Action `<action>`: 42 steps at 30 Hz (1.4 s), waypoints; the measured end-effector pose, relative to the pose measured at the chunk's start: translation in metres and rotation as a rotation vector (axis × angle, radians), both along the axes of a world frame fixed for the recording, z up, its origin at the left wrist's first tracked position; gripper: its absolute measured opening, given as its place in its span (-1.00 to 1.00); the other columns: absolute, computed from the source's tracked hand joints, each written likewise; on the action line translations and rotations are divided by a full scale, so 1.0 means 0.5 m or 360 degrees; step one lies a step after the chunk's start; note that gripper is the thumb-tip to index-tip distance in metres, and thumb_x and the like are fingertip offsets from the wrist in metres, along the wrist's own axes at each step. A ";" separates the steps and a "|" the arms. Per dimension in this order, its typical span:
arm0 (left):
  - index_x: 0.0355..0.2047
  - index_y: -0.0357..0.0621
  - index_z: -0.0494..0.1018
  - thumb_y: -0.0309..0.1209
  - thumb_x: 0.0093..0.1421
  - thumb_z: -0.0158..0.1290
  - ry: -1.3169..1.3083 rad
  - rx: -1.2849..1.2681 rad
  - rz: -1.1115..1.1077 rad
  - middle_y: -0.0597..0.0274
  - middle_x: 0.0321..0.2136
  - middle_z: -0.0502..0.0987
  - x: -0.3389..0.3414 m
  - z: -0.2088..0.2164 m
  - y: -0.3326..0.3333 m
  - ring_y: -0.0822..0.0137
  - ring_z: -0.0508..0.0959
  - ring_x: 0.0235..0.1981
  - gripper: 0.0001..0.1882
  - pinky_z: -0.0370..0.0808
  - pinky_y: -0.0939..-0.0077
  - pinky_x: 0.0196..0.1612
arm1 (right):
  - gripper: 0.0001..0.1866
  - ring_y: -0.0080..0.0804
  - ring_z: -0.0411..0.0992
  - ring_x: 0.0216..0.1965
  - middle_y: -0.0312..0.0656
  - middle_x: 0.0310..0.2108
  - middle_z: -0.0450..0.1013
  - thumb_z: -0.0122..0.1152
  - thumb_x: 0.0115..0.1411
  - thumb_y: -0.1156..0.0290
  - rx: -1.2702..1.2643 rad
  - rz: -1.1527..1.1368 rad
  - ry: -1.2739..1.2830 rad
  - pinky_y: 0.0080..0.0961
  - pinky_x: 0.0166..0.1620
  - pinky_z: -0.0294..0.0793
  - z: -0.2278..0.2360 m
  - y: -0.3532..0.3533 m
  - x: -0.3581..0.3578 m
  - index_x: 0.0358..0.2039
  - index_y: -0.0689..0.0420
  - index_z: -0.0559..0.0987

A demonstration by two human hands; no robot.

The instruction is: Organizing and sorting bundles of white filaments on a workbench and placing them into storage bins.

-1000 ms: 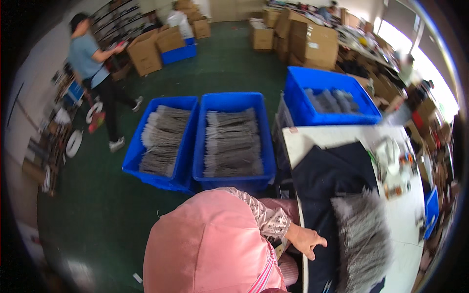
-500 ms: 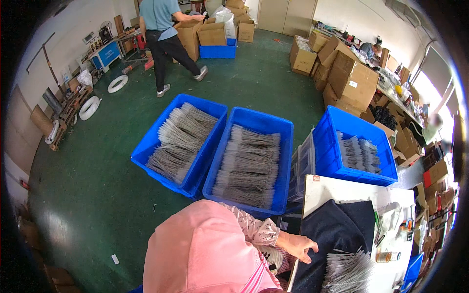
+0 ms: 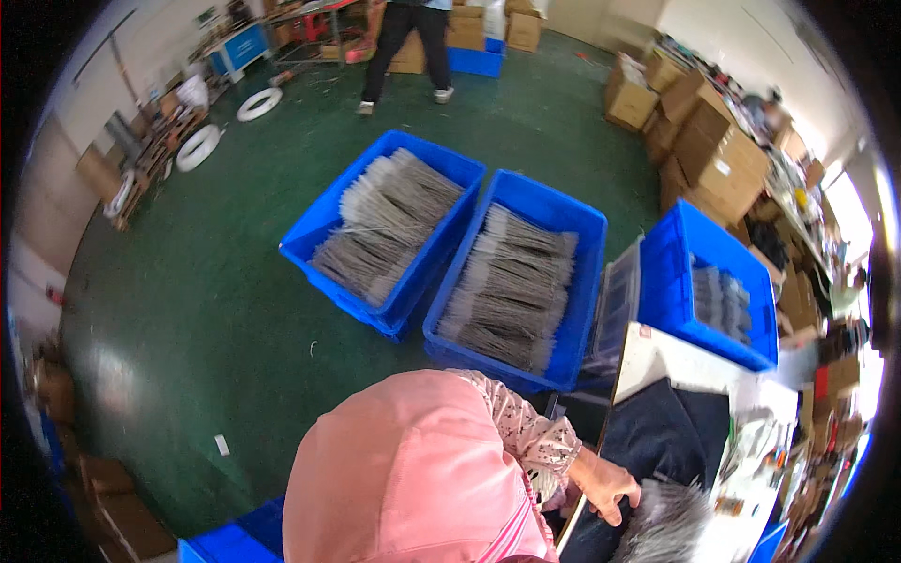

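Observation:
My left hand (image 3: 605, 487) reaches from a pale floral sleeve over the edge of a white table. Its thumb and forefinger are apart, and the fingertips are beside the near edge of a pile of thin grey wire pieces (image 3: 664, 522), which look like slim brushes with whitish bristles. Whether they touch is blurred. The pile rests on a dark cloth (image 3: 662, 433). A large pink cap or hood (image 3: 404, 469) covers the lower middle of the view and hides part of the arm. My right hand is not in view.
Two blue bins (image 3: 588, 220) (image 3: 394, 138) full of similar wire pieces stand on the green floor. Another blue bin (image 3: 657, 272) adjoins the table. Cardboard boxes (image 3: 718, 169) are stacked at right. A person (image 3: 413, 47) stands at the back.
My left hand has come closer to the wire pile. The whole view has shifted, with the bins now farther right and higher. The person at the back has changed stance.

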State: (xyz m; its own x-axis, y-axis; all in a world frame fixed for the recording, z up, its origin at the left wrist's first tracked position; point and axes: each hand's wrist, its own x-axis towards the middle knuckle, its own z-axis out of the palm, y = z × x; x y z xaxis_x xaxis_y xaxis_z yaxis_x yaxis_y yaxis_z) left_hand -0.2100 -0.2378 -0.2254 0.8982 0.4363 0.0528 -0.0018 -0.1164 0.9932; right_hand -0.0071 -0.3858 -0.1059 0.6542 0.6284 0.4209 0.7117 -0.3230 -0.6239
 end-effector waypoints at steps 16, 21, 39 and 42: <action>-0.05 -0.30 0.33 -0.40 0.20 0.00 -0.0022 -0.1194 0.0106 0.07 -0.22 0.50 0.160 0.006 0.153 0.24 0.54 -0.23 -0.66 0.51 0.36 -0.13 | -0.88 -0.48 0.45 -0.55 -0.16 -0.54 0.48 0.23 0.04 0.52 0.0128 -0.0008 0.0131 -0.65 -0.46 0.37 -0.190 -0.084 0.021 -0.37 0.23 0.56; 0.00 -0.47 0.19 -0.35 0.08 0.13 0.0090 -0.1438 -0.0007 -0.22 -0.14 0.35 0.317 -0.003 0.226 0.04 0.42 -0.10 -0.42 0.40 0.26 0.03 | -0.86 -0.60 0.43 -0.48 -0.23 -0.48 0.49 0.13 0.14 0.50 0.0389 -0.0127 0.0836 -0.65 -0.44 0.40 -0.236 -0.066 0.052 -0.32 0.28 0.54; 0.18 -0.24 -0.06 -0.31 -0.07 0.16 0.0846 -0.1014 0.0306 -0.11 0.12 0.04 0.516 0.003 0.208 0.06 0.34 -0.12 -0.13 0.46 0.17 -0.25 | -0.73 -0.03 0.45 -0.18 0.05 -0.27 0.49 0.12 0.06 0.41 0.0014 -0.0211 0.0287 -0.28 -0.08 0.39 -0.324 0.151 0.233 -0.22 0.26 0.53; -0.08 0.00 0.27 -0.26 -0.09 0.14 0.1071 -0.0994 0.0426 -0.01 -0.15 0.23 0.544 -0.021 0.230 0.14 0.32 -0.28 -0.48 0.41 0.22 -0.29 | -0.73 -0.03 0.44 -0.17 0.05 -0.26 0.48 0.13 0.04 0.43 0.0044 -0.0202 0.0189 -0.28 -0.07 0.38 -0.340 0.152 0.234 -0.24 0.27 0.53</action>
State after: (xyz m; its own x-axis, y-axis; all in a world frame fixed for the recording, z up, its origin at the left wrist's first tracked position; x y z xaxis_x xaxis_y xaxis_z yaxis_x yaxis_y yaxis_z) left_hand 0.0620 -0.1229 -0.2359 0.5216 0.4062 -0.7503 0.5421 0.5212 0.6591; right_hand 0.1097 -0.3099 -0.2762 0.7735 0.5272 0.3519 0.5872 -0.3871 -0.7108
